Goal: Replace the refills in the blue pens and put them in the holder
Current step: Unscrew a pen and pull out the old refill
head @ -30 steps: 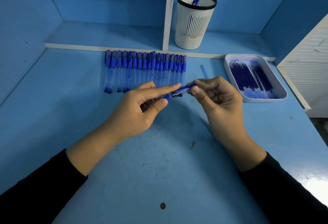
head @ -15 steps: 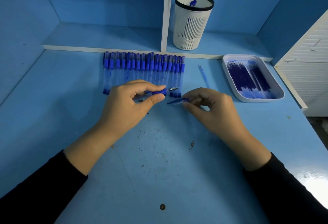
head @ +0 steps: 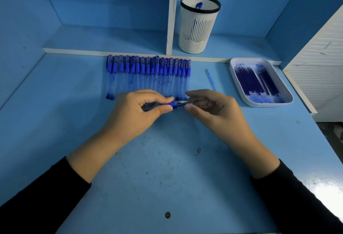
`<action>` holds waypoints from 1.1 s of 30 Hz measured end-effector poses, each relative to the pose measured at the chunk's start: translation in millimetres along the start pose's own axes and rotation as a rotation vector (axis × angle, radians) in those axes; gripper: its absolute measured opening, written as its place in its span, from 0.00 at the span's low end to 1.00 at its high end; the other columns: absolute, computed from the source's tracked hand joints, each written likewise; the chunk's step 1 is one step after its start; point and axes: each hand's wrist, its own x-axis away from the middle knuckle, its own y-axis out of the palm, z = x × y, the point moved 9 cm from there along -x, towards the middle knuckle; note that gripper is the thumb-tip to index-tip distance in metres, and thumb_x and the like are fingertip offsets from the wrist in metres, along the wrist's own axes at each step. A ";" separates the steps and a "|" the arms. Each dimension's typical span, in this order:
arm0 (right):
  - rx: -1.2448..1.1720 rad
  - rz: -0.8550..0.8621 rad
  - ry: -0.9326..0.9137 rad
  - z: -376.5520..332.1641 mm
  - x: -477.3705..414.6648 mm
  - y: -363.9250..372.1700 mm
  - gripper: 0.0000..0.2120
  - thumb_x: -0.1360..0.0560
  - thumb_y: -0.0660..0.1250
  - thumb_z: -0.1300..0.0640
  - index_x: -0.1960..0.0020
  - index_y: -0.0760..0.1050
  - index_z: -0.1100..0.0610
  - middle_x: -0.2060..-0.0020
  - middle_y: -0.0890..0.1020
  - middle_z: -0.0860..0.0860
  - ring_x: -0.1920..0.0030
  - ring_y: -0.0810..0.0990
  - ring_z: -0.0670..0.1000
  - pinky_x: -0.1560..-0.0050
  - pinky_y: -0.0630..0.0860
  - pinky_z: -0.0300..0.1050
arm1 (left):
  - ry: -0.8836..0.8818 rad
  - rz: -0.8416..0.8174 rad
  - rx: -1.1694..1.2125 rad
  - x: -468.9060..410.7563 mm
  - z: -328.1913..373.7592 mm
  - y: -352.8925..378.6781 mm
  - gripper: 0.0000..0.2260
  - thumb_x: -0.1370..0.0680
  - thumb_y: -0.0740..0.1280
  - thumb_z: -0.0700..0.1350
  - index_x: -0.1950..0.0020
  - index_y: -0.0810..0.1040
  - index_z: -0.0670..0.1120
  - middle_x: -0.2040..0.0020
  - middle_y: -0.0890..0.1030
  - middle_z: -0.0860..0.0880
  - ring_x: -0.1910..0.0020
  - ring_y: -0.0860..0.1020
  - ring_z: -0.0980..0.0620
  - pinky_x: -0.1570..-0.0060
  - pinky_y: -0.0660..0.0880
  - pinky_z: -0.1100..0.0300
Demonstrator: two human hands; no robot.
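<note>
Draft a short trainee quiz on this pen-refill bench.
1. True or false: the pen holder stands right of the white divider.
2. Where does the heap of refills lie? A) white tray B) pen holder C) left shelf bay
3. Which hand grips the blue pen by its barrel?
Key: 1 true; 2 A; 3 the left hand.
</note>
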 end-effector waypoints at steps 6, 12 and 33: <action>0.028 0.009 -0.131 -11.8 3.5 9.3 0.00 0.27 0.72 0.61 0.56 0.81 0.58 0.66 0.83 0.48 0.65 0.81 0.46 0.60 0.75 0.34 | 0.053 -0.030 0.009 3.7 11.2 8.7 0.07 0.28 0.74 0.47 0.50 0.85 0.50 0.55 0.85 0.56 0.56 0.83 0.57 0.54 0.80 0.60; 0.066 -0.028 -0.267 -21.3 5.3 10.1 0.07 0.28 0.73 0.62 0.50 0.80 0.59 0.56 0.82 0.51 0.55 0.82 0.50 0.49 0.78 0.42 | 0.030 -0.009 0.044 2.5 12.2 3.5 0.06 0.29 0.73 0.49 0.52 0.84 0.54 0.57 0.85 0.59 0.58 0.83 0.54 0.57 0.79 0.55; -0.107 -0.043 -0.065 -9.2 2.4 7.5 0.07 0.29 0.73 0.59 0.53 0.79 0.59 0.62 0.83 0.50 0.61 0.81 0.46 0.56 0.75 0.35 | 0.057 0.000 0.047 1.6 7.8 2.8 0.08 0.28 0.74 0.48 0.49 0.85 0.50 0.57 0.85 0.55 0.61 0.81 0.49 0.60 0.78 0.57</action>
